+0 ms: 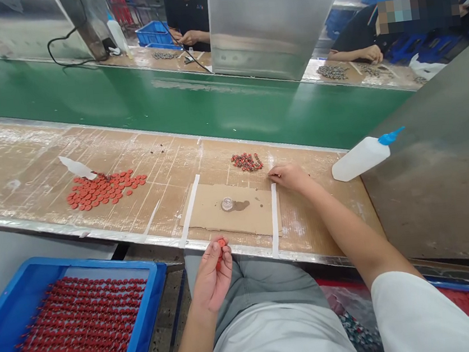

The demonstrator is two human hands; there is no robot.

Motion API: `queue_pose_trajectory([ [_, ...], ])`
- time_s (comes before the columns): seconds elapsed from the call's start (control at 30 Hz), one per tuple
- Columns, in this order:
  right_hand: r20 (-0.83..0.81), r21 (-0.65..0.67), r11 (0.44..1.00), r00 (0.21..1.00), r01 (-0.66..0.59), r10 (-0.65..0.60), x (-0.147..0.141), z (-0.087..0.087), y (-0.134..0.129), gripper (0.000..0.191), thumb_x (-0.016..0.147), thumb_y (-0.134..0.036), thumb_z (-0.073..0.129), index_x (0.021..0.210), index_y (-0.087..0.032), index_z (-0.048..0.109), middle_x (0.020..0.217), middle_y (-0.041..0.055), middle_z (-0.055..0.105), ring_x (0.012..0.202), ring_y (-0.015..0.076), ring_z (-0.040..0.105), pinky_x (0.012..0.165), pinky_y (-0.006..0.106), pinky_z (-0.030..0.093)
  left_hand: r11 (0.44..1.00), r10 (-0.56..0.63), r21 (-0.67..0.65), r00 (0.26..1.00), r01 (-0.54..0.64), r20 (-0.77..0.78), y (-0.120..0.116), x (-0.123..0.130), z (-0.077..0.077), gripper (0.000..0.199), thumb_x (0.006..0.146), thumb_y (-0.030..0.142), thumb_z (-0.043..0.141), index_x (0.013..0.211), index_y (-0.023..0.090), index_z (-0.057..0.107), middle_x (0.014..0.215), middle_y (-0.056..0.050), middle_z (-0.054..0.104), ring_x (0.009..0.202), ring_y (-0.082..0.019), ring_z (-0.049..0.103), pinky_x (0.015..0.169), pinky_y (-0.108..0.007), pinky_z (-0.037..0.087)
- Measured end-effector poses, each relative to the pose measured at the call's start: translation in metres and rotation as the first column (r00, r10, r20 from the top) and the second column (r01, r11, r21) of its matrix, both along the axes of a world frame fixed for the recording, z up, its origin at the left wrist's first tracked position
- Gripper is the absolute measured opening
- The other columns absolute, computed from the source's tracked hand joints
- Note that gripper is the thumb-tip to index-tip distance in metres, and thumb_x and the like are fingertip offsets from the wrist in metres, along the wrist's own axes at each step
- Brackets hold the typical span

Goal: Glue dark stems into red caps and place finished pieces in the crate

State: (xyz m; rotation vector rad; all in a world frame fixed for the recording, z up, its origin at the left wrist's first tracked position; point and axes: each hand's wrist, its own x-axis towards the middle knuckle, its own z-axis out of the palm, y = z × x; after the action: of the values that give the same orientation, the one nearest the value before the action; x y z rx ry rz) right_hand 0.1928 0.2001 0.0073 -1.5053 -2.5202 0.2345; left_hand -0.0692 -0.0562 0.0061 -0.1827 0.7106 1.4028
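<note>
Where the left hand (211,277) sits: just past the near edge of the bench, above the person's grey shorts (247,287), palm turned toward the person
Left fingers: curled inward, fingertips and thumb pinching a small red part (221,246); the exact grip is partly hidden
Held item: the small red part is in the left hand, just near of the bench edge, with a short red length hanging below it
Right hand (288,177): resting on the bench (23,149), to the right of the cardboard sheet (218,217)
Right fingers: pressed together and extended left, tips just beside the top of a white tape strip (273,216)
Cardboard sheet: taped to the bench, bearing a small glass dish (227,204) beside a brown stain (241,205)
Bench, left: a pile of red discs (104,189), with a white plastic bottle (76,168) lying at its far left edge
Bench, far: a cluster of red parts (246,162), directly beyond the cardboard sheet
Bench, right: a white glue bottle (359,159) with a blue nozzle, lying on its side
Near left: a blue tray (156,269) holding rows of red parts
Far side: a green conveyor belt (168,110), with two co-workers beyond it, one hand (373,54) beside a pile of grey metal parts (333,72)
</note>
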Motion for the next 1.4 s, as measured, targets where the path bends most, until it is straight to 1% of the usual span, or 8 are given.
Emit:
queue_pose_trajectory([
  [0.23,-0.201,-0.083,0.981,0.961,0.176,-0.19,-0.025,0.007,-0.012,0.029,0.085,-0.042,0.055,0.1,-0.024,0.072,0.09,0.0027,0.073,0.077,0.0169,0.065,0.074,0.028,0.048,1.0,-0.016,0.01,1.0,0.016,-0.001,0.001,0.004,-0.001,0.016,0.086,0.009,0.057,0.099,0.01,0.067,0.097,-0.007,0.066,0.075,-0.006,0.063,0.071,-0.014,0.056],
  [0.43,-0.265,-0.157,0.943,0.907,0.295,-0.328,-0.057,-0.004,0.007,0.032,0.087,-0.042,0.053,0.106,-0.024,0.071,0.093,0.0042,0.073,0.081,0.018,0.064,0.073,0.029,0.047,1.0,-0.004,0.004,1.0,0.004,0.012,0.001,0.003,0.0,0.017,0.086,0.008,0.056,0.1,0.011,0.066,0.097,-0.008,0.067,0.075,-0.007,0.064,0.07,-0.015,0.057],
  [0.63,-0.261,-0.155,0.961,0.928,0.23,-0.264,-0.06,-0.009,0.017,0.026,0.08,-0.041,0.063,0.096,-0.024,0.074,0.081,0.0023,0.072,0.069,0.0166,0.062,0.069,0.03,0.048,0.999,0.029,-0.02,0.999,-0.028,0.036,-0.004,-0.003,-0.003,0.017,0.086,0.007,0.056,0.1,0.011,0.066,0.096,-0.008,0.068,0.076,-0.007,0.065,0.071,-0.016,0.057],
  [0.83,-0.27,-0.109,0.984,0.948,0.142,-0.167,-0.049,-0.006,0.015,0.019,0.079,-0.037,0.067,0.092,-0.025,0.075,0.095,0.0014,0.073,0.083,0.017,0.065,0.078,0.028,0.048,1.0,0.012,-0.012,1.0,-0.012,0.013,-0.002,-0.003,-0.003,0.016,0.086,0.007,0.057,0.099,0.011,0.066,0.095,-0.007,0.067,0.076,-0.007,0.064,0.071,-0.015,0.057],
  [1.03,-0.169,-0.026,0.999,0.985,-0.043,0.038,-0.029,0.001,0.008,0.025,0.089,-0.038,0.055,0.106,-0.031,0.071,0.109,-0.0007,0.071,0.095,0.0172,0.066,0.086,0.027,0.047,1.0,0.002,0.006,1.0,-0.002,0.016,0.0,-0.003,-0.003,0.016,0.086,0.009,0.057,0.099,0.011,0.067,0.096,-0.008,0.067,0.077,-0.007,0.064,0.072,-0.015,0.057],
  [1.13,-0.074,0.021,0.986,0.983,-0.167,0.169,-0.02,0.003,0.004,0.027,0.091,-0.037,0.05,0.109,-0.031,0.07,0.113,-0.0005,0.07,0.101,0.0179,0.065,0.091,0.028,0.046,1.0,0.0,0.002,1.0,0.0,0.018,0.0,-0.002,-0.004,0.015,0.086,0.009,0.058,0.098,0.011,0.067,0.096,-0.008,0.067,0.077,-0.007,0.064,0.071,-0.015,0.056],
  [1.27,-0.087,0.096,0.94,0.938,-0.327,0.336,-0.013,0.001,0.004,0.027,0.091,-0.033,0.049,0.099,-0.026,0.074,0.106,0.003,0.072,0.096,0.0181,0.067,0.088,0.029,0.05,1.0,-0.006,0.004,1.0,0.006,0.009,-0.001,0.0,-0.006,0.015,0.085,0.009,0.059,0.098,0.01,0.067,0.097,-0.008,0.067,0.076,-0.006,0.064,0.072,-0.014,0.056],
  [1.4,-0.151,0.138,0.919,0.91,-0.369,0.387,-0.012,-0.002,0.005,0.021,0.084,-0.035,0.057,0.088,-0.025,0.075,0.098,0.0042,0.073,0.088,0.0185,0.069,0.082,0.03,0.054,1.0,-0.016,0.016,1.0,0.016,0.004,-0.001,0.0,-0.006,0.015,0.086,0.01,0.059,0.098,0.01,0.067,0.098,-0.008,0.066,0.077,-0.006,0.063,0.072,-0.014,0.056],
])
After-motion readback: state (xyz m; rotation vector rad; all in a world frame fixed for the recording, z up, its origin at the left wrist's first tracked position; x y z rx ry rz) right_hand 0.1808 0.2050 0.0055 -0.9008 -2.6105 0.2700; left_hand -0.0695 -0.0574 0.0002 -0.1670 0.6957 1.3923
